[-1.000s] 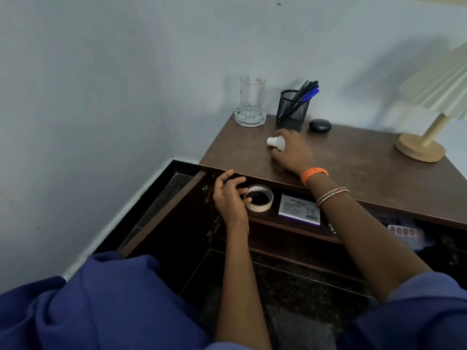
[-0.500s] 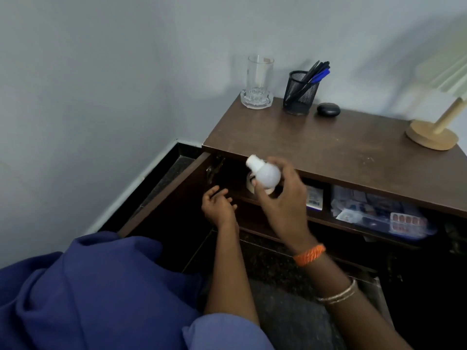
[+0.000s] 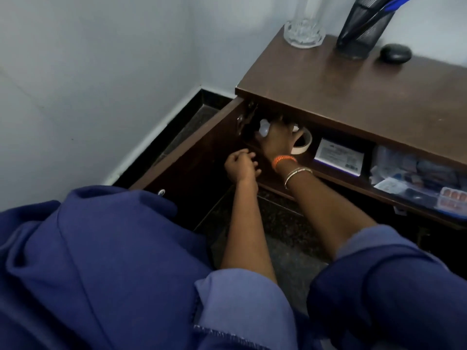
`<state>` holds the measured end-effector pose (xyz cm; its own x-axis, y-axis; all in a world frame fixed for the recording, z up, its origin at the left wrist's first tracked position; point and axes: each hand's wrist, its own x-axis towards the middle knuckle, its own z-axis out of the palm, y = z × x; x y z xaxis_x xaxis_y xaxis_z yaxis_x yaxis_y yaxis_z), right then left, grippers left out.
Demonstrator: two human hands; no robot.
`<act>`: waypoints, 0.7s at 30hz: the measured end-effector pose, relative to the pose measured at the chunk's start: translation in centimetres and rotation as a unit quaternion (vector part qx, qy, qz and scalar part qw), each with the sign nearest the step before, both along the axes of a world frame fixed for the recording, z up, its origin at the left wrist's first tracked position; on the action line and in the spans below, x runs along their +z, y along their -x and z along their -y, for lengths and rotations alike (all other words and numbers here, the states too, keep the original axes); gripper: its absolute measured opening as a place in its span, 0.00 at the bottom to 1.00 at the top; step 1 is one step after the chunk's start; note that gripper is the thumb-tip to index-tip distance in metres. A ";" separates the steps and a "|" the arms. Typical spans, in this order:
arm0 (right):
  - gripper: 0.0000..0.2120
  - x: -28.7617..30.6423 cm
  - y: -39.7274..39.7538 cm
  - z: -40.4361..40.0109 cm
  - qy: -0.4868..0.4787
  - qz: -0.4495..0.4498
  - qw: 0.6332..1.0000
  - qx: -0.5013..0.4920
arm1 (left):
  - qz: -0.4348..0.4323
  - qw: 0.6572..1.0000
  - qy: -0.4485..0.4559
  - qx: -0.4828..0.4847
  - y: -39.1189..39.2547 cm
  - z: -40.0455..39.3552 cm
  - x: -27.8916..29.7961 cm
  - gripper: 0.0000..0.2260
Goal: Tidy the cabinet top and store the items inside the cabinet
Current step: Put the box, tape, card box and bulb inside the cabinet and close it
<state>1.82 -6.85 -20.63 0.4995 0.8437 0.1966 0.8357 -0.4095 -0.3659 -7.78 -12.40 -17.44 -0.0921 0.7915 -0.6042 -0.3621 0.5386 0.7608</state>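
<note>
Head view. Right hand (image 3: 278,140) reaching into the top shelf of the open cabinet (image 3: 353,97), fingers curled round a white bulb (image 3: 264,128) at the far left end of that shelf, just under the cabinet top. Bulb mostly hidden behind the hand; only its left side showing. Touching the right side of the same hand, a roll of masking tape (image 3: 303,144) lying flat on the shelf. Further right of the grip, a white and blue box (image 3: 338,156), then a clear plastic pouch (image 3: 417,173) stuffed with small items, hard to tell apart. Left hand (image 3: 241,166) just below and left of the grip, fingers loosely curled, holding nothing, near the shelf's front edge beside the open door (image 3: 197,157). Above and right of the grip, on the cabinet top: a glass (image 3: 304,29) upright, a black mesh pen holder (image 3: 361,29) with dark and blue pens inside, a small black oval case (image 3: 395,53) beside it.
</note>
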 end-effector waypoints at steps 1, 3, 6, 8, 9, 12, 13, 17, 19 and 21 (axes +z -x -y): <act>0.32 -0.3 -0.2 -0.8 0.023 0.014 1.000 0.002 | -0.002 1.000 -0.004 -0.018 -0.2 0.0 -0.1 0.10; 0.32 -0.7 -0.6 -2.0 0.061 0.042 0.997 0.000 | -0.013 0.998 -0.014 -0.059 -0.5 -0.1 -0.2 0.08; 0.31 -1.4 -0.9 -3.1 0.093 0.067 0.993 -0.004 | -0.032 0.994 -0.022 -0.102 -0.6 -0.2 -0.8 0.08; 0.32 -1.8 -1.0 -3.4 0.095 0.070 0.993 -0.009 | -0.039 0.992 -0.020 -0.115 -0.5 -0.3 -1.3 0.10; 0.33 -1.8 -1.2 -3.6 0.095 0.071 0.993 -0.013 | -0.040 0.992 -0.018 -0.119 -0.5 -0.3 -1.6 0.10; 0.33 -2.0 -1.5 -4.0 0.110 0.089 0.990 -0.014 | -0.041 0.992 -0.014 -0.122 -0.4 -0.4 -2.1 0.11; 0.33 -2.1 -1.5 -4.1 0.116 0.097 0.988 -0.009 | -0.041 0.992 -0.012 -0.122 -0.4 -0.5 -2.2 0.12; 0.34 -2.4 -1.7 -4.1 0.120 0.102 0.988 0.007 | -0.039 0.991 -0.010 -0.125 -0.4 -0.6 -2.4 0.11; 0.34 -2.3 -1.8 -3.9 0.121 0.103 0.987 0.015 | -0.041 0.991 -0.011 -0.125 -0.4 -0.5 -2.4 0.11; 0.34 -2.3 -1.9 -3.8 0.120 0.103 0.987 0.020 | -0.040 0.992 -0.013 -0.123 -0.4 -0.3 -2.5 0.11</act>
<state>3.76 -3.10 -22.90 0.4343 0.8970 0.0830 0.9000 -0.4281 -0.0825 -7.36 -12.06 -19.92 0.0589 0.8109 -0.5822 -0.1605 0.5833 0.7962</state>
